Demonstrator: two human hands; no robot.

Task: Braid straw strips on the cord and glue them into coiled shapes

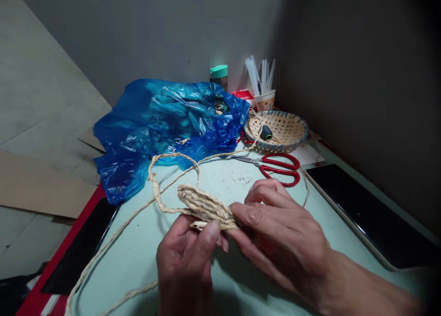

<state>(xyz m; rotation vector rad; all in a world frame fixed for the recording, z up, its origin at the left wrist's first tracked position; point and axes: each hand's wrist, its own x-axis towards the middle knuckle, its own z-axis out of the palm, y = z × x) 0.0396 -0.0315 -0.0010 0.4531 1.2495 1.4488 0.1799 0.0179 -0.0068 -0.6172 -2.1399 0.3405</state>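
Observation:
A small coil of twisted straw-coloured cord [206, 205], its rows laid side by side, is held up over the table between both hands. My left hand [193, 256] pinches its lower left edge, thumb on top. At the right end, my right hand [285, 233] grips the coil with thumb and fingers; some fingertips are hidden behind it. From the coil a loose length of cord [156, 187] loops up at the left. More cord [113, 238] runs across the table towards the basket and down the left side. Red-handled scissors [280, 166] lie just beyond my right hand.
A crumpled blue plastic bag [165, 109] fills the back left. Behind stand a bottle with a green lid [219, 71] and a paper cup [265, 100] of plastic strips. A woven basket [292, 127] holds a dark thread spool [266, 132]. A phone-like black slab [372, 210] lies right.

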